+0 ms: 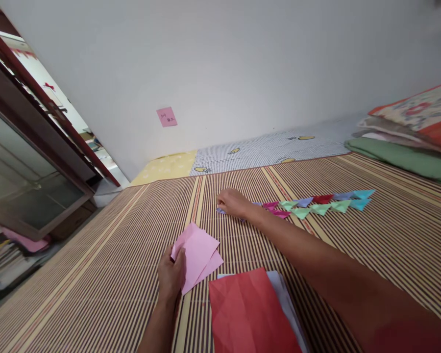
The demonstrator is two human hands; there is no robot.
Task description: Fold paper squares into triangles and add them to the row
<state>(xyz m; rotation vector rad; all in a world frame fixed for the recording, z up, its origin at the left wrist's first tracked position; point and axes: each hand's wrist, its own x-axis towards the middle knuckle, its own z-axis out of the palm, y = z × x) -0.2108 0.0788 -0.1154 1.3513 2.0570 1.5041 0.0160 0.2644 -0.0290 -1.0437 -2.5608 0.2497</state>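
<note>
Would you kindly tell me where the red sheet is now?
In the head view, the red sheet lies at the bottom, just right of centre, on pale bluish paper, right of the pink sheets in the left hand.

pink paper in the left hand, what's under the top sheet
Another pink sheet pokes out from under the top pink sheet at the lower right, over the striped mat. The rest is covered, so I can't tell whether more sheets lie beneath.

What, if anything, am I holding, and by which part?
Left hand holds pink paper sheets by their left edge; whether the right hand grips the small blue paper can't be told.
</note>
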